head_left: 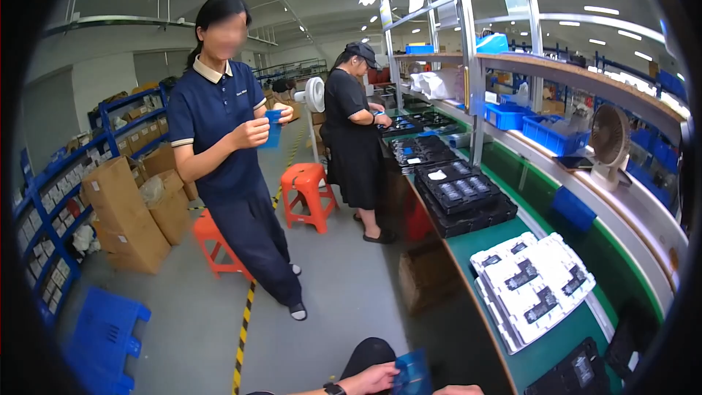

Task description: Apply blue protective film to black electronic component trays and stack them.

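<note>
At the lower edge, my left hand (pixel 374 379) pinches the left side of a blue translucent sheet (pixel 412 374), held over the floor beside the bench. A dark watch (pixel 334 388) is on that wrist. My right hand (pixel 459 390) is close to the sheet's right side; only its top shows, and its fingers are cut off by the picture edge. Right of my hands, a stack of white moulded trays (pixel 504 316) with several black parts in its pockets lies on the green bench (pixel 468 256). Black trays (pixel 574 374) lie nearer, at the lower right.
Facing me, a standing person (pixel 223 121) holds a similar blue sheet (pixel 271 130) in both hands. Another person (pixel 352 110) works farther along the bench. Stacked black trays (pixel 461 194), a fan (pixel 610 139), orange stools (pixel 307 186), cardboard boxes (pixel 128 212) and a blue pallet (pixel 102 336) stand around.
</note>
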